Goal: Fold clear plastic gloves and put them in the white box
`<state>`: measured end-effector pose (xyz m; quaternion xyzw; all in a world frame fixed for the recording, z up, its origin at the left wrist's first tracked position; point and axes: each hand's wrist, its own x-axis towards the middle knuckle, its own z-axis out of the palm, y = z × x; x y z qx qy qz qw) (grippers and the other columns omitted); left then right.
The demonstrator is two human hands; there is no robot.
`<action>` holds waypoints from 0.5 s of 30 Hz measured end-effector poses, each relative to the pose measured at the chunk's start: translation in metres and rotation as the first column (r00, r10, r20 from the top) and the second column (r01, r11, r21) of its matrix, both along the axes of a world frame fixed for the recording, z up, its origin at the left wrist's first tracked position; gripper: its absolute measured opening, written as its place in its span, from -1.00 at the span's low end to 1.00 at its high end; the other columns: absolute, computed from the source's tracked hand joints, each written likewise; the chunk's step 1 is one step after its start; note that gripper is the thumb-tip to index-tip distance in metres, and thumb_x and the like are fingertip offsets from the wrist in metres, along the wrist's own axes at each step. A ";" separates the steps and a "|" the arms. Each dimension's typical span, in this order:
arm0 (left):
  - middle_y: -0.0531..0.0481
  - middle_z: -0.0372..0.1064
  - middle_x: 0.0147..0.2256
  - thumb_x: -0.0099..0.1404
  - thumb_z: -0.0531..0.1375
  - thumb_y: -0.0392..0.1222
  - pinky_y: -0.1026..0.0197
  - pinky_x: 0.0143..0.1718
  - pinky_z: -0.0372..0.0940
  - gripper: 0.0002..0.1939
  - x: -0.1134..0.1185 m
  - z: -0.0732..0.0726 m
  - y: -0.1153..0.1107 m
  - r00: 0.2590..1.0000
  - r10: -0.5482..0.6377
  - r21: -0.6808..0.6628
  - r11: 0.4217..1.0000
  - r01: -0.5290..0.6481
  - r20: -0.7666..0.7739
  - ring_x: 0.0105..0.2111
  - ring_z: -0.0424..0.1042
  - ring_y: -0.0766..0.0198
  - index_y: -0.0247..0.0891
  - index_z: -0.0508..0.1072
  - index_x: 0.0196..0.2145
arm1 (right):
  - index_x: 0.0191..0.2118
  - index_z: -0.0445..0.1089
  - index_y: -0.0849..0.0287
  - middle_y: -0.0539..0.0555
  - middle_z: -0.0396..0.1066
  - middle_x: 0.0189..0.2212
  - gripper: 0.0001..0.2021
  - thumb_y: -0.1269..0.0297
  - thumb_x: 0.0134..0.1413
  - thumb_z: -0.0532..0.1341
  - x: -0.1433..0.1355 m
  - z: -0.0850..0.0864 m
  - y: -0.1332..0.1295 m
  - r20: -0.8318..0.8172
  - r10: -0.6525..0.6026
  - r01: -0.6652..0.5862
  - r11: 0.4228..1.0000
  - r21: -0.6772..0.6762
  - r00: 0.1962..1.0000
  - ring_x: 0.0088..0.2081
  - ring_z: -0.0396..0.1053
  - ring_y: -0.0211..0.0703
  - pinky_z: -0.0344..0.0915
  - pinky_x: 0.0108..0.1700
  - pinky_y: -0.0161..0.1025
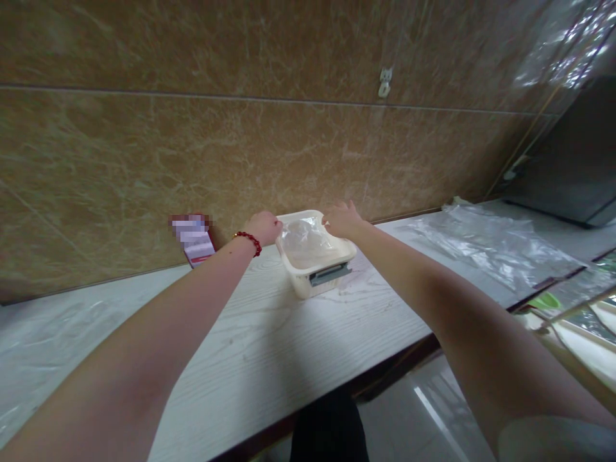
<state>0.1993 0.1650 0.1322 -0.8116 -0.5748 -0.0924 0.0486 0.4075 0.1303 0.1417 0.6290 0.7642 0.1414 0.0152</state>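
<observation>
A small cream plastic basket (315, 264) with a grey handle (330, 274) on its near side stands upright on the white wood-grain table. Clear plastic film (305, 237) lies inside it. At the far left corner of the rim, my left hand (264, 228) has its fingers closed on the basket; a red bead bracelet circles that wrist. My right hand (342, 219) is curled over the right side of the rim, some fingers hidden behind the palm. Whether either hand also pinches the film, I cannot make out.
A phone-like device (195, 240) with a lit screen leans against the marbled wall on the left. Crumpled clear plastic sheets (495, 244) cover the table to the right, near a large dark grey box (568, 154). More clear plastic (52, 346) lies at left. The table's front edge (385, 369) runs before my legs.
</observation>
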 end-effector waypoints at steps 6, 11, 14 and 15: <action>-0.11 0.40 -0.28 0.17 -0.14 -0.12 0.29 -0.30 0.20 -0.59 -0.009 0.009 -0.019 0.998 -0.047 0.042 0.998 0.048 -0.034 -0.29 0.36 0.23 -0.27 0.47 -0.34 | -0.21 0.38 0.03 0.06 0.25 -0.07 -0.73 0.27 0.00 0.01 -0.010 0.011 -0.008 -0.015 0.036 -0.036 0.998 0.045 0.999 0.00 0.07 0.04 -0.10 0.02 0.11; -0.06 0.40 -0.24 0.19 -0.14 -0.17 0.30 -0.22 0.18 -0.61 -0.015 0.007 -0.039 0.985 -0.161 0.064 0.985 0.158 0.053 -0.23 0.34 0.26 -0.27 0.44 -0.28 | -0.16 0.34 0.00 0.06 0.29 -0.10 -0.72 0.22 -0.01 0.03 -0.022 0.011 -0.017 -0.069 0.060 -0.056 0.996 0.067 0.996 -0.03 0.15 -0.02 0.01 0.00 -0.02; -0.04 0.40 -0.23 0.20 -0.13 -0.18 0.29 -0.19 0.18 -0.64 -0.019 0.002 -0.051 0.981 -0.159 0.047 0.987 0.155 0.109 -0.22 0.34 0.27 -0.25 0.43 -0.26 | -0.16 0.34 0.01 0.08 0.31 -0.12 -0.71 0.21 0.00 0.01 -0.029 0.009 -0.024 -0.119 0.070 -0.062 0.995 0.076 0.990 -0.08 0.20 -0.06 0.13 -0.09 -0.12; -0.04 0.40 -0.23 0.20 -0.12 -0.18 0.29 -0.19 0.18 -0.65 -0.021 0.001 -0.054 0.976 -0.173 0.053 0.984 0.167 0.132 -0.22 0.34 0.27 -0.26 0.42 -0.26 | -0.16 0.35 0.01 0.08 0.31 -0.13 -0.71 0.22 0.00 0.00 -0.032 0.009 -0.026 -0.135 0.067 -0.057 0.995 0.076 0.989 -0.09 0.22 -0.07 0.16 -0.11 -0.15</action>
